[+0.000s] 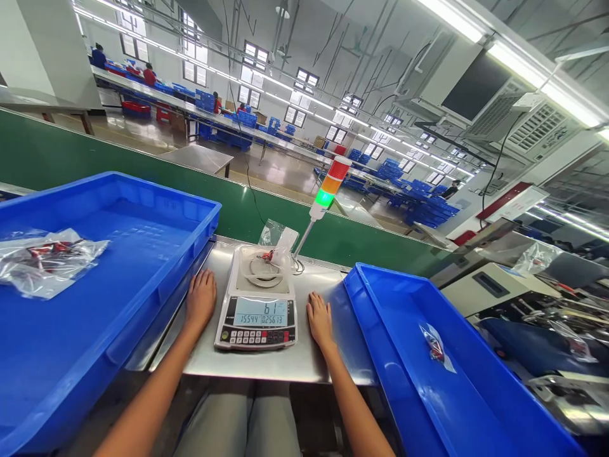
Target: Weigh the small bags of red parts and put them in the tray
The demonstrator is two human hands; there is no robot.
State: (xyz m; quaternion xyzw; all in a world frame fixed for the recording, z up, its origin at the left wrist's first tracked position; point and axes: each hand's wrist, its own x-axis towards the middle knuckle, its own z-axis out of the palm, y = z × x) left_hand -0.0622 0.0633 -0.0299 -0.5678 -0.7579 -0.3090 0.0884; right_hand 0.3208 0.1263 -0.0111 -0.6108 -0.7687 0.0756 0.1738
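**Both hands empty, flat beside scale**

A clear bag with red-wired parts point(269, 256) is lying on the pan of a digital bench scale point(255, 331), ahead of and between the hands. The left hand point(200, 299) and right hand point(320, 320) are laid flat, palms down, nothing held, one just beside each side of the scale on a steel table point(323, 282). Room is limited to narrow table strips either side. A blue tray point(190, 266) is set just left, holding a bag point(47, 263); another blue tray point(375, 355) just right, holding a small bag point(435, 348). A stack light point(328, 184) is mounted behind the scale, against a green conveyor side point(143, 171). Benches with blue crates point(238, 117) are seen well beyond.
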